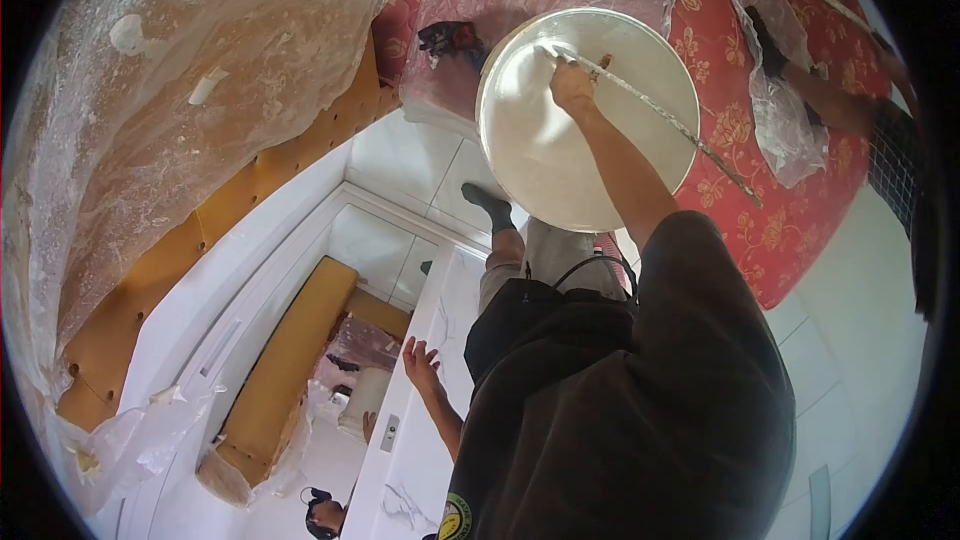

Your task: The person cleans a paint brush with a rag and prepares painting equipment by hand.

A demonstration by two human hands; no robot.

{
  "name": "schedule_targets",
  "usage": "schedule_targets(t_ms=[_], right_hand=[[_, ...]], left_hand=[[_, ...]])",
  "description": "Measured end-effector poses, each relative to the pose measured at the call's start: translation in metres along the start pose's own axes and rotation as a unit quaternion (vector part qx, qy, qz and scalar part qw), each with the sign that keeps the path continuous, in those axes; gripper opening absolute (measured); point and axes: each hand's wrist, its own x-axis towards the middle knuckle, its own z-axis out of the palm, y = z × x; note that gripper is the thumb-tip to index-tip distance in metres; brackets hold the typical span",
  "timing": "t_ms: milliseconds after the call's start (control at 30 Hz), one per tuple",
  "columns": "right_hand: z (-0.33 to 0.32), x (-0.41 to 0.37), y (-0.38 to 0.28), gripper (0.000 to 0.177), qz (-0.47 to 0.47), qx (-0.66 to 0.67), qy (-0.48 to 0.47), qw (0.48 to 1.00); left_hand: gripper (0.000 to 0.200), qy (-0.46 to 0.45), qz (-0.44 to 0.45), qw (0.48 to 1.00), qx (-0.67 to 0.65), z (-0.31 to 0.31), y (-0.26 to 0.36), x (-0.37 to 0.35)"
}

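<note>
My right hand (573,88) is closed around a long, paint-spattered stick (655,110) above a large round pale tub (590,200). One end of the stick is over the tub's bright upper left part; the other reaches past its rim to the lower right. Whether the tip touches the tub's contents cannot be made out. My left hand (422,365) is empty, its fingers apart, beside a white marble-patterned panel (450,305).
Plastic sheeting (240,70) covers the upper left. A dark crumpled item (452,40) lies on plastic left of the tub. Red floral fabric (780,230) spreads behind it. At right is another person's arm (825,98). A mirror (350,240) shows a reflection.
</note>
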Motion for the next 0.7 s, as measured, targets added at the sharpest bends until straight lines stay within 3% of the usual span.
schedule_targets(t_ms=[67, 167, 200, 267, 300, 333, 400, 433, 467, 500, 533, 567, 600, 633, 667, 700], right_hand=[[0.021, -0.011, -0.001, 0.03, -0.076, -0.072, 0.031, 0.994], [0.049, -0.028, 0.006, 0.027, -0.199, -0.131, -0.088, 0.967], [0.033, -0.038, -0.001, 0.027, -0.197, -0.133, -0.087, 0.967], [0.003, -0.051, -0.013, 0.024, -0.161, -0.095, -0.206, 0.961], [0.004, -0.049, -0.008, 0.024, -0.191, -0.062, -0.146, 0.969], [0.0, -0.044, -0.002, 0.024, -0.189, -0.066, -0.144, 0.969], [-0.008, -0.025, 0.012, 0.023, -0.038, 0.136, -0.277, 0.951], [0.002, -0.014, 0.029, 0.028, 0.037, 0.277, -0.311, 0.908], [-0.005, -0.012, 0.038, 0.028, 0.038, 0.274, -0.306, 0.911], [-0.013, -0.013, 0.044, 0.027, 0.212, 0.482, -0.329, 0.784], [-0.022, -0.016, 0.047, 0.027, 0.364, 0.649, -0.322, 0.586], [-0.041, -0.042, 0.037, 0.028, 0.352, 0.723, -0.28, 0.524], [-0.042, -0.045, 0.037, 0.028, 0.347, 0.725, -0.276, 0.528], [-0.035, -0.045, 0.04, 0.028, 0.352, 0.812, -0.264, 0.383], [-0.032, -0.048, 0.04, 0.028, 0.348, 0.875, -0.248, 0.228], [-0.037, -0.055, 0.034, 0.028, 0.343, 0.875, -0.249, 0.233]], left_hand=[[0.037, -0.008, 0.001, 1.0, -0.001, 0.011, 0.003, -0.006], [0.029, -0.006, 0.02, 1.0, -0.004, 0.023, 0.006, 0.002], [0.029, -0.009, 0.019, 1.0, -0.005, 0.025, 0.006, 0.006], [0.029, -0.019, 0.084, 0.994, -0.063, 0.027, 0.01, 0.017], [0.034, -0.023, 0.09, 0.995, -0.035, 0.031, 0.023, 0.017], [0.034, -0.046, 0.126, 0.991, -0.022, 0.035, 0.033, 0.021], [0.033, -0.091, 0.165, 0.982, -0.01, 0.051, 0.057, 0.024], [0.033, -0.115, 0.169, 0.979, -0.011, 0.067, 0.076, 0.02], [0.031, -0.139, 0.182, 0.973, -0.015, 0.085, 0.096, 0.01], [0.029, -0.162, 0.196, 0.967, -0.02, 0.102, 0.116, -0.002], [0.026, -0.213, 0.208, 0.954, -0.032, 0.116, 0.133, -0.014], [0.023, -0.269, 0.224, 0.936, -0.02, 0.13, 0.144, -0.023], [0.023, -0.34, 0.251, 0.906, 0.0, 0.142, 0.154, -0.038], [0.023, -0.407, 0.276, 0.87, 0.02, 0.151, 0.162, -0.056], [0.029, -0.494, 0.207, 0.845, -0.011, 0.158, 0.167, -0.075], [0.035, -0.573, 0.136, 0.807, -0.041, 0.163, 0.17, -0.094]])
